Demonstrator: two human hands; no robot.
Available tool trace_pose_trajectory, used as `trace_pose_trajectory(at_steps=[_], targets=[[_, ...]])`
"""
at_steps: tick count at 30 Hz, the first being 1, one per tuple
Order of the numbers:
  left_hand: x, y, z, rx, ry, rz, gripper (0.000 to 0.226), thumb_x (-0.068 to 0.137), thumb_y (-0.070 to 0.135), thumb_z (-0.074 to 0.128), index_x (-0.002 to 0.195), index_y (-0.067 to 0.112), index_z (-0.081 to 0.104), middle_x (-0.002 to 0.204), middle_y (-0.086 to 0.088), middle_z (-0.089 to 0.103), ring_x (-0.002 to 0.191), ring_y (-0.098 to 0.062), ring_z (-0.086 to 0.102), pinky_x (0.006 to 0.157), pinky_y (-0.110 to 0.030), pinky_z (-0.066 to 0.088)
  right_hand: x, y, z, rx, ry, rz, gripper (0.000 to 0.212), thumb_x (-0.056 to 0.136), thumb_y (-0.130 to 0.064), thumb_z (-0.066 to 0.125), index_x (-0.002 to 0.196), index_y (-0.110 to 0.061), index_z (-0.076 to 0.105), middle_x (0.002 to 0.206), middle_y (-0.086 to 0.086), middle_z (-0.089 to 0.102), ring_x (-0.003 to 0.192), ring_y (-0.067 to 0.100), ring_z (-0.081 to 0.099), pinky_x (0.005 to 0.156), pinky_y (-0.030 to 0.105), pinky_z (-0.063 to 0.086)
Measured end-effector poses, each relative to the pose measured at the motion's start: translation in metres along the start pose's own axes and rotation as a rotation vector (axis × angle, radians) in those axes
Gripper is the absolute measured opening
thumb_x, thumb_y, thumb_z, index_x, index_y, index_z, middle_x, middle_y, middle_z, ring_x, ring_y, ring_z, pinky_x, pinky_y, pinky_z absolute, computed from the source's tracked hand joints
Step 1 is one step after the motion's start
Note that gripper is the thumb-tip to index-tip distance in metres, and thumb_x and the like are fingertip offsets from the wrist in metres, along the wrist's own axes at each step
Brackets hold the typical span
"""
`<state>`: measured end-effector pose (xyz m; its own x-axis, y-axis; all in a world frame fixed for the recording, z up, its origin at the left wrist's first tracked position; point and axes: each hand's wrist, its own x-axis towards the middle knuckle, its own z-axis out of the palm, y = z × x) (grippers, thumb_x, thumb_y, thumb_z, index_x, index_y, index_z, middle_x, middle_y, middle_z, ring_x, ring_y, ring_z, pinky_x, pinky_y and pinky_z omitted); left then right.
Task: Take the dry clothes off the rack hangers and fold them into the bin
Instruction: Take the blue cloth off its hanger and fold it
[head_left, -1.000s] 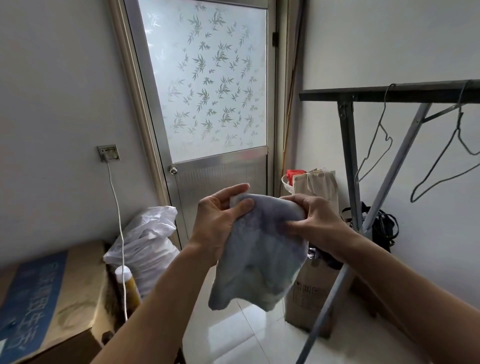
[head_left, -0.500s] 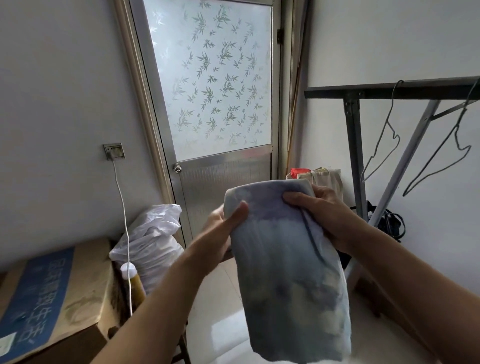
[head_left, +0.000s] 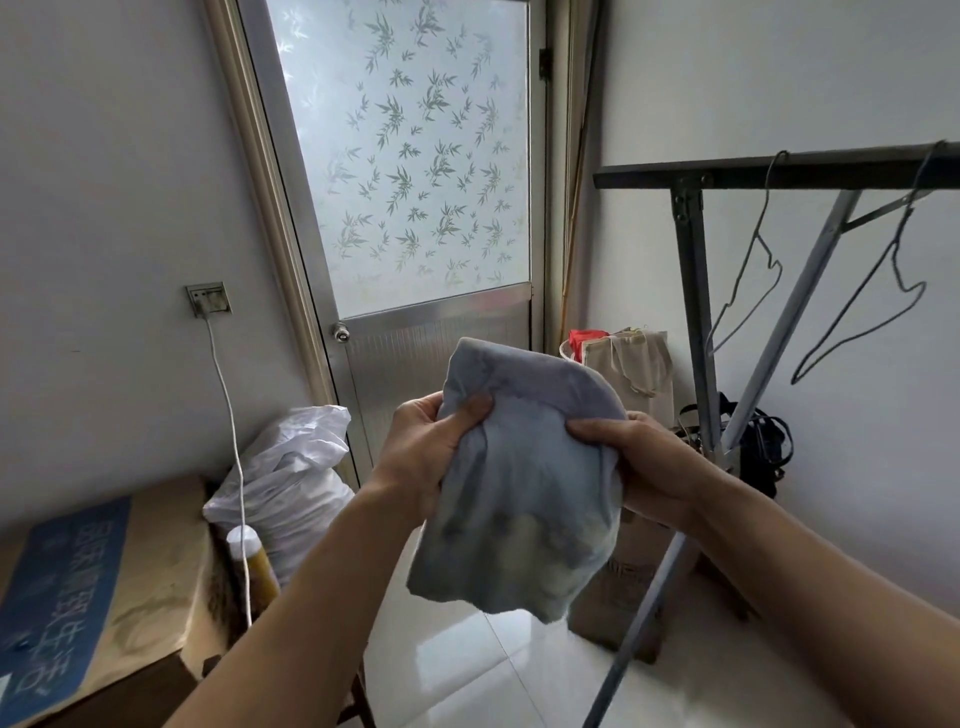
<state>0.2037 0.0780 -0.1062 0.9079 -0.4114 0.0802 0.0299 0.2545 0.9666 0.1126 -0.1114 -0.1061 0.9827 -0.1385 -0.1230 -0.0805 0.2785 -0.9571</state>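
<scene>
The left hand (head_left: 421, 457) gripped the pale blue cloth (head_left: 519, 483) with its thumb pressed over the front and the other fingers (head_left: 415, 415) curled behind, bunching the fabric at the left edge. The right hand (head_left: 649, 467) did the same at the opposite edge, fingers (head_left: 592, 428) pinched in toward the middle and closed tight on the cloth. Between the 2 grips the upper fold arched above the fingers, and the loose lower part hung below them in mid-air, well above the tiled floor (head_left: 467, 675). Held at both sides like that, the garment looked partway through a fold: pinching the edges probably kept the layers aligned while the halves were brought together.

Right of the right-hand fingers and higher up, the dark rack (head_left: 779, 166) carried 2 bare wire hangers (head_left: 748, 270), so at least those pieces appeared to have been taken down. Beyond the cloth, near the rack's leg, stood a canvas bag (head_left: 639, 364) and, below the right fingers, a cardboard box (head_left: 623, 571). No bin could be told apart with certainty in this view, so where the folded piece was meant to go stayed unclear. Left of the left fingers lay a white plastic sack (head_left: 291, 467), a large carton (head_left: 104, 597) and a white cable (head_left: 228, 415) running from a wall socket (head_left: 208, 299). Behind everything stood the frosted door (head_left: 415, 182).
</scene>
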Motion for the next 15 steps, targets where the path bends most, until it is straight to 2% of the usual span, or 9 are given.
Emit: trace_pose_trajectory(at_steps=[2,5,7,9,10,12,15], targets=[[0.001,0.000,0.000,0.036,0.076,0.019,0.022,0.084,0.017,0.074,0.101,0.006,0.067,0.093,-0.008,0.074,0.080,-0.019,0.070,0.060,-0.023,0.056,0.002,-0.005,0.003,0.000,0.082,-0.010,0.029,0.088,-0.005,0.062,0.115,0.007,0.064,0.112,0.022,0.070,0.099,0.030,0.069,0.085,0.036,0.056],[0.001,-0.005,-0.003,0.269,0.194,0.059,0.038,0.085,0.028,0.074,0.117,0.015,0.057,0.105,-0.002,0.067,0.090,-0.011,0.064,0.061,-0.020,0.048,0.006,-0.011,0.004,-0.019,0.201,-0.027,0.024,0.090,-0.008,0.062,0.110,0.004,0.067,0.107,0.019,0.072,0.096,0.026,0.071,0.080,0.033,0.057],[-0.005,-0.011,-0.002,0.296,0.204,0.035,0.034,0.088,0.030,0.070,0.116,0.015,0.057,0.101,-0.002,0.066,0.083,-0.009,0.062,0.057,-0.020,0.047,0.009,-0.012,0.004,-0.015,0.277,-0.059,0.021,0.091,-0.008,0.062,0.108,0.003,0.067,0.105,0.019,0.072,0.094,0.025,0.071,0.076,0.031,0.057],[-0.013,-0.016,0.004,0.147,0.127,-0.088,0.025,0.092,0.029,0.065,0.107,0.010,0.061,0.089,-0.006,0.066,0.070,-0.011,0.065,0.054,-0.024,0.054,0.010,-0.013,0.006,0.003,0.321,-0.081,0.020,0.093,-0.008,0.060,0.108,0.003,0.067,0.105,0.021,0.071,0.091,0.024,0.071,0.076,0.031,0.057],[-0.016,-0.021,0.007,0.095,0.079,-0.162,0.026,0.093,0.032,0.061,0.103,0.008,0.063,0.087,-0.008,0.067,0.070,-0.014,0.066,0.060,-0.029,0.058,0.011,-0.012,0.007,0.016,0.331,-0.079,0.021,0.093,-0.008,0.059,0.109,0.003,0.066,0.105,0.020,0.072,0.092,0.024,0.071,0.077,0.032,0.057],[-0.021,-0.031,0.013,0.083,-0.003,-0.316,0.042,0.097,0.043,0.052,0.102,0.004,0.067,0.091,-0.013,0.074,0.080,-0.025,0.072,0.075,-0.041,0.060,0.012,-0.009,0.012,0.063,0.336,-0.061,0.023,0.094,-0.011,0.058,0.111,0.003,0.066,0.103,0.018,0.073,0.093,0.023,0.071,0.076,0.031,0.057],[-0.021,-0.044,0.023,-0.005,-0.082,-0.454,0.070,0.093,0.064,0.040,0.114,0.003,0.067,0.103,-0.019,0.074,0.098,-0.036,0.072,0.090,-0.052,0.056,0.010,-0.006,0.020,0.159,0.306,-0.007,0.028,0.096,-0.022,0.056,0.110,0.000,0.065,0.091,0.015,0.076,0.089,0.025,0.071,0.068,0.032,0.055]])
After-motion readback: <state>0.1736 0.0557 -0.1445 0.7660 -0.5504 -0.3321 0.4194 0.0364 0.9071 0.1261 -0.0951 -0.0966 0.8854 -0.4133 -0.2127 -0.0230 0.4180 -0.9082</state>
